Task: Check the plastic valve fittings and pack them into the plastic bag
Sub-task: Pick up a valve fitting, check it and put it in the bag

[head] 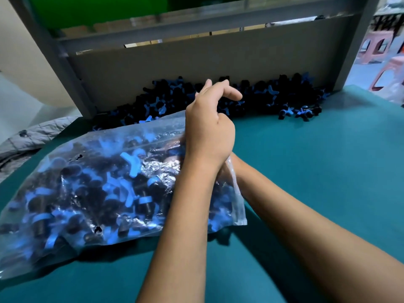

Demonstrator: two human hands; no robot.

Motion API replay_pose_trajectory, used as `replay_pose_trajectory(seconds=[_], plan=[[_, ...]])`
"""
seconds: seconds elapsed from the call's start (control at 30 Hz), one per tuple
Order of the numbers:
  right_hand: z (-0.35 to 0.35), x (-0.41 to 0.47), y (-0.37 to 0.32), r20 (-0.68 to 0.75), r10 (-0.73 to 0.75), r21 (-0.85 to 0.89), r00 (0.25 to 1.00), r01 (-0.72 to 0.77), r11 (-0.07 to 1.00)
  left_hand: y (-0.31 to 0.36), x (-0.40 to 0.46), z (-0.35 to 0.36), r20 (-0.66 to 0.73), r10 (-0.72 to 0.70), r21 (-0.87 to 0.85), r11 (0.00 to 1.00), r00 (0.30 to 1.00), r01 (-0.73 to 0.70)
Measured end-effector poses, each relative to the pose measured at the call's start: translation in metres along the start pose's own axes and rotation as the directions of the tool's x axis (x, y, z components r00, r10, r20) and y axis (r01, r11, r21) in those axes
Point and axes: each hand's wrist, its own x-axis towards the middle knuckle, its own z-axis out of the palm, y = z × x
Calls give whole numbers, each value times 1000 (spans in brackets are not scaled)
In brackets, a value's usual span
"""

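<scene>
From the head view, your left hand hovers at the mouth of the plastic bag, fingers loosely curled, holding nothing I can see. Your right hand is mostly hidden behind that wrist and the bag's edge; I can't tell its grasp, probably steadying the opening. The bag lies bulging on the green worktop, loose valve fittings heaped behind. No readable writing anywhere.
</scene>
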Motion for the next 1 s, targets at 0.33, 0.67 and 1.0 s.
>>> replay_pose_trajectory(seconds=[0.33,0.67,1.0], plan=[[-10,-18,36,83,-131,-63,988,136,989,-15,-8,16,43,-50,151,988,998,43],[-31,-12,45,21,-185,-313,983,182,932,-6,-13,30,7,-29,116,993,1000,28],[-178,64,131,-447,119,-631,886,-407,660,-16,22,118,345,-453,506,827,822,243]])
